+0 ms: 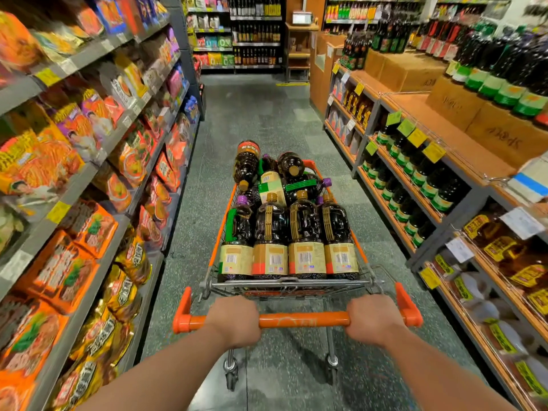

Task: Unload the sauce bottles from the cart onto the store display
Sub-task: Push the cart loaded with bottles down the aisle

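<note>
A wire shopping cart [364, 281] with orange trim stands in the aisle straight ahead of me. It is packed with several large dark sauce bottles [305, 232] with beige labels; the near row stands upright and others lie on top at the far end. My left hand [235, 320] and my right hand [373, 318] both grip the cart's orange handle bar [302, 320], one toward each end. On the right, the store display [415, 185] holds rows of similar dark bottles with green labels.
Shelves of noodle packets [74, 179] line the left side of the aisle. Cardboard boxes [462, 105] and more bottles sit on top of the right-hand display. The grey floor [261, 114] runs ahead to more shelving and a wooden counter [301, 46] at the far end.
</note>
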`<state>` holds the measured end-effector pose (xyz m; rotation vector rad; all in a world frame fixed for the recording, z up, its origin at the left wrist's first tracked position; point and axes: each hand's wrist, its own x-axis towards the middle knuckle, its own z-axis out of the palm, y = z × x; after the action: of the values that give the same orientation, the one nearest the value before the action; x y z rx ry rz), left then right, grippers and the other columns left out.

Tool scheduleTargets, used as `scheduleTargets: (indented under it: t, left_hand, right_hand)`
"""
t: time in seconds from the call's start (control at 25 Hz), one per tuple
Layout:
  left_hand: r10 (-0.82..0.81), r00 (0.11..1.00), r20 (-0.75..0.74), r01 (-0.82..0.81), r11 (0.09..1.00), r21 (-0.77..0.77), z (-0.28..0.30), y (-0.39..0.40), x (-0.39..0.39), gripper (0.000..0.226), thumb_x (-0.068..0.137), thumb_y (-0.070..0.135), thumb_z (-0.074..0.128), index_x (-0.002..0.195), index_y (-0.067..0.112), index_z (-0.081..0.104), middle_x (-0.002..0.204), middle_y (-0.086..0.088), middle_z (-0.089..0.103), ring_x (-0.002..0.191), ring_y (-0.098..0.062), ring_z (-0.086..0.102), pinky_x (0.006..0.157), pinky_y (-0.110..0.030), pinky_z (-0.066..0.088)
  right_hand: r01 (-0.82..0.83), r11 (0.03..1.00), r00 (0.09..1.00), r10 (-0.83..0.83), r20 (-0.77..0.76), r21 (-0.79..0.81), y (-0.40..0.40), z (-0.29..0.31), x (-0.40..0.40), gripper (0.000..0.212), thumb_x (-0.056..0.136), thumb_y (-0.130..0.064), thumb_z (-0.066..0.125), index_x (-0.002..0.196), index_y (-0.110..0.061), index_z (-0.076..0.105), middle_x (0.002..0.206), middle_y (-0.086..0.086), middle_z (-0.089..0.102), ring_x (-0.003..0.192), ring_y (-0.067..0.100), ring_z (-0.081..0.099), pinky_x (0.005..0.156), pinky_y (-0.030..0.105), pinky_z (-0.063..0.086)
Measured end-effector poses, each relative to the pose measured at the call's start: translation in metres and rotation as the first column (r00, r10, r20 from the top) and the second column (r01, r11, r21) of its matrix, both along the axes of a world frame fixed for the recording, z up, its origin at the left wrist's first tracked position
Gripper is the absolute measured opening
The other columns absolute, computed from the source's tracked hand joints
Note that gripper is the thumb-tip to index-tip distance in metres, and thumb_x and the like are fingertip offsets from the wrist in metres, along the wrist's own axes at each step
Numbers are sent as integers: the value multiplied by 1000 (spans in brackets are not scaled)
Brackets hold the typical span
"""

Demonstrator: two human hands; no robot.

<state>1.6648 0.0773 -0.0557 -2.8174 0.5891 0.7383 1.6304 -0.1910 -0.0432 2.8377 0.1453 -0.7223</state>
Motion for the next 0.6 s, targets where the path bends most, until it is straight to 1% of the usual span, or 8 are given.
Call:
scheduleTargets:
  t: [0.04,0.12,0.24,0.36,0.48,0.6]
  left_hand:
    - [-5,1000,-1,5,1000,-3,-1,-1,23,15,78,33,49,75,20,57,75,1,56,68,-24,54,67,-33,49]
    - [-10,1000,-3,10,1000,-7,-1,-2,63,15,78,33,49,76,20,55,77,-1,58,70,-25,56,66,-33,47]
    - [-5,1000,6,5,1000,-24,-3,-3,132,15,79,35,49,76,20,52,85,-3,64,74,-27,58,70,-35,50]
    - [14,1000,-3,-14,1000,-17,-2,-2,199,14,79,34,47,76,21,52,86,-4,64,75,-27,59,74,-37,53]
    - [14,1000,6,-14,1000,-8,-1,-2,260,15,80,34,47,81,20,53,93,-4,67,84,-27,64,75,-37,52]
    - [34,999,10,-34,999,1,-2,-2,325,23,76,34,47,87,19,61,94,-3,68,86,-27,65,76,-36,53]
  right_hand:
    - [6,1000,1000,-6,-4,-5,-1,0,24,18,75,-35,49,61,-23,44,61,-8,46,66,19,53,64,29,48]
    - [7,1000,1000,-7,-8,-14,-3,0,65,19,75,-35,49,61,-23,47,60,-8,46,65,19,53,64,28,47]
    - [0,1000,1000,-1,-23,-19,-3,-1,134,12,75,-33,49,69,-24,55,60,-8,47,65,20,54,65,29,48]
    - [-23,999,1000,23,-11,-22,-1,-2,203,14,76,-32,48,77,-25,60,70,-5,59,70,21,59,66,29,48]
    - [-34,999,999,34,-12,-30,-2,-4,264,17,78,-34,48,81,-25,62,79,-3,64,75,21,63,65,29,47]
    - [-30,999,999,30,-11,-27,-3,-3,331,18,78,-35,48,81,-23,62,83,-3,67,79,21,65,65,29,46]
